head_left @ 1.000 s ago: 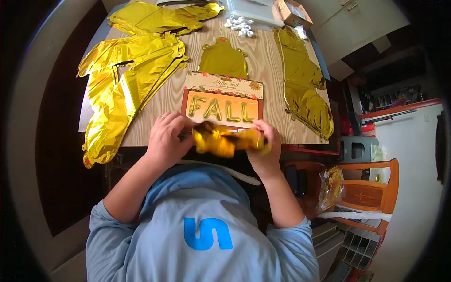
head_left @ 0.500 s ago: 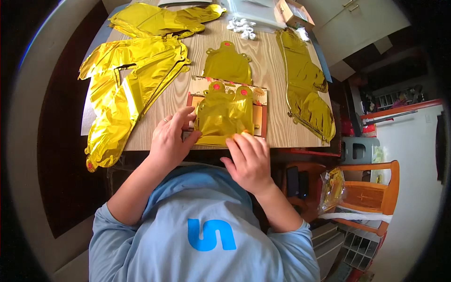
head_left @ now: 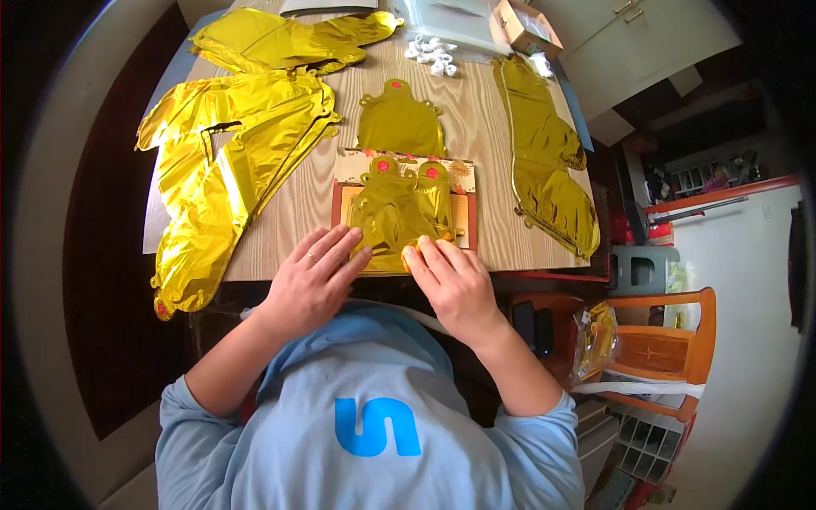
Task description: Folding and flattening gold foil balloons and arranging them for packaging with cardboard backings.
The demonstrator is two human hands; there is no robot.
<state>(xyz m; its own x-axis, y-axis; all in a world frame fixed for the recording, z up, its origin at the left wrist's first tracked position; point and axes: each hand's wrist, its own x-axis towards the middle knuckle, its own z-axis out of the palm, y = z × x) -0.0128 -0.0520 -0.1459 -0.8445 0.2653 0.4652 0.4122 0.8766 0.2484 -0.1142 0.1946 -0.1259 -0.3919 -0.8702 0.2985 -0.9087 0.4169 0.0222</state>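
In front of me a flat gold foil balloon point(head_left: 395, 208) with two red dots at its top lies on a printed card point(head_left: 461, 176) with a reddish-brown border, near the table's front edge. My left hand point(head_left: 316, 276) rests on the foil's lower left side, fingers stretched out and holding nothing. Across its lower right part lie the extended fingers of my right hand point(head_left: 450, 285), orange at some tips; whether these are finger covers I cannot tell. Part of the foil's lower edge is hidden under both hands. Just beyond the card is another flat gold foil piece point(head_left: 399, 121) with one red dot.
Large crumpled gold foil balloons point(head_left: 242, 170) cover the table's left side. A long folded one point(head_left: 548, 161) lies along the right. White coiled bits point(head_left: 433, 55), clear plastic bags point(head_left: 455, 21) and a small box point(head_left: 527, 30) sit at the back. A wooden chair point(head_left: 654, 344) stands at right.
My left hand has flattened lower onto the foil's left side. My right hand has shifted slightly, its fingers still on the lower right. The foil's surface now looks more wrinkled.
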